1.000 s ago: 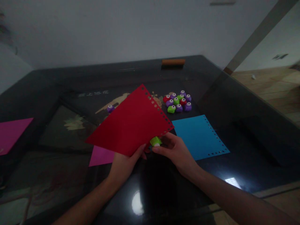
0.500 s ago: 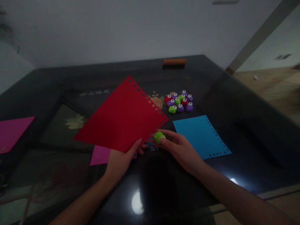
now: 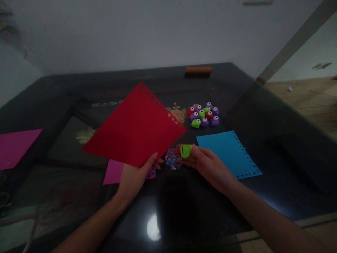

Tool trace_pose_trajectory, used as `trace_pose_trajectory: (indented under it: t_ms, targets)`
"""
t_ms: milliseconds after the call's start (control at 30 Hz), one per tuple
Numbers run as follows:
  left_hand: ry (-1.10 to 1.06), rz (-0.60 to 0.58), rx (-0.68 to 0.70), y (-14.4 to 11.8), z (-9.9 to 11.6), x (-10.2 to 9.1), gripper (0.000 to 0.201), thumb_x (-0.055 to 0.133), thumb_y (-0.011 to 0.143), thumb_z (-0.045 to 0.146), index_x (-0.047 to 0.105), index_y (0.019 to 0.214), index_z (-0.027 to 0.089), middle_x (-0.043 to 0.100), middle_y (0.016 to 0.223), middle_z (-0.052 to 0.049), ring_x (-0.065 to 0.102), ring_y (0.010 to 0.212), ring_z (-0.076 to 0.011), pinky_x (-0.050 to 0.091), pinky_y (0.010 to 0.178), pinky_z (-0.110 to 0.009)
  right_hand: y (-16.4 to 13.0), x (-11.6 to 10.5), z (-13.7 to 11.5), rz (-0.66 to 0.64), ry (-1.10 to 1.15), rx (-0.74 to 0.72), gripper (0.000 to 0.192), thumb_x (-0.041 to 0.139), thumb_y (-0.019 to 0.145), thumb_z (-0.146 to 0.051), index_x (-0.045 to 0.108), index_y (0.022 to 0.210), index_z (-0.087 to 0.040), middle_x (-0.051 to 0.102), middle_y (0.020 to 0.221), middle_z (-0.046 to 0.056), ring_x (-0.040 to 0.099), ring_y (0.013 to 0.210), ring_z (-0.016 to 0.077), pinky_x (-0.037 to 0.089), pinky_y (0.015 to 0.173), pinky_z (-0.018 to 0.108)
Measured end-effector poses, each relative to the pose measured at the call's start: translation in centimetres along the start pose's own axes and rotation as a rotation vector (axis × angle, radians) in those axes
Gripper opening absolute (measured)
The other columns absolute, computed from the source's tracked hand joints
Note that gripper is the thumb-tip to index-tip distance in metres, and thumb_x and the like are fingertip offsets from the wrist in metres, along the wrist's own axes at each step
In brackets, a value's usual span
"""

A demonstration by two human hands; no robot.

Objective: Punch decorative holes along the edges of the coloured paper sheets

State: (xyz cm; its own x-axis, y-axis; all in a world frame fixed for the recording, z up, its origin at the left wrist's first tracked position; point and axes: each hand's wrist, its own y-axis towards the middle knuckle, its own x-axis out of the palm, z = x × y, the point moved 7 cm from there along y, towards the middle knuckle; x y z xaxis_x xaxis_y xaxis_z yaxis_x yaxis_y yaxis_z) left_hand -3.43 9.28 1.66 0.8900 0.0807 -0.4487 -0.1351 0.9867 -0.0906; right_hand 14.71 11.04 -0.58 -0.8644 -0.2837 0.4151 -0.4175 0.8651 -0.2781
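Note:
My left hand [image 3: 140,175] pinches the lower corner of a red sheet of paper [image 3: 134,130], held up above the table and tilted. Small shaped holes run along the sheet's two right-hand edges. In my right hand [image 3: 207,165] is a green craft punch [image 3: 185,151], its slot facing left, just off the red sheet's right corner. Below the punch, a pile of small paper cutouts [image 3: 172,161] in blue, pink and red lies on the table. Part of a pink sheet [image 3: 113,172] shows under my left hand; the red paper hides the rest.
Several purple, green and red craft punches [image 3: 202,114] stand clustered beyond my right hand. A blue sheet [image 3: 223,151] with punched edges lies to the right. Another pink sheet [image 3: 15,147] is at far left. A brown roll [image 3: 198,70] rests near the table's [image 3: 252,105] back edge.
The green punch has turned in my right hand and moved slightly right, away from the red sheet, exposing more cutouts. The red sheet has shifted slightly up, still in my left hand.

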Motion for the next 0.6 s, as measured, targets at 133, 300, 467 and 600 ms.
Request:
trace_pose_trajectory:
  t_ms: [133,300,467,600]
  targets:
    - [-0.019,0.007,-0.015,0.0,-0.1,0.0,0.028,0.055,0.080,0.041,0.067,0.064,0.022,0.069,0.062,0.002,0.063,0.063,-0.0166,0.051,0.074,-0.029,-0.1,0.1,-1.0,-0.013,-0.274,-0.070,0.030,0.058,0.082,-0.043,0.065,0.101,-0.021,0.068,0.104,0.005,0.062,0.098,0.0196,0.046,0.092,0.039]
    - [-0.027,0.024,-0.006,-0.1,0.1,0.0,0.026,0.056,0.079,0.040,0.067,0.064,0.022,0.068,0.061,0.002,0.063,0.061,-0.0161,0.051,0.072,-0.028,-0.2,0.8,-1.6,-0.078,-0.462,-0.120,0.026,0.060,0.081,-0.036,0.063,0.104,-0.024,0.068,0.100,0.003,0.062,0.094,0.0186,0.051,0.083,0.035]
    - [-0.038,0.015,-0.002,-0.1,0.1,0.0,0.027,0.056,0.079,0.039,0.066,0.063,0.021,0.069,0.062,0.001,0.064,0.061,-0.0158,0.052,0.070,-0.027,-0.3,0.9,-1.7,-0.080,-0.488,-0.131,0.024,0.058,0.082,-0.035,0.063,0.102,-0.023,0.068,0.101,0.003,0.062,0.093,0.0179,0.050,0.082,0.033]
    - [-0.027,0.012,0.002,-0.1,0.2,0.0,0.027,0.055,0.079,0.039,0.066,0.063,0.021,0.069,0.062,0.001,0.064,0.061,-0.0161,0.052,0.072,-0.028,-0.4,0.7,-2.3,-0.045,-0.510,-0.149,0.022,0.056,0.084,-0.037,0.063,0.099,-0.023,0.068,0.097,0.002,0.062,0.092,0.0183,0.049,0.080,0.033]
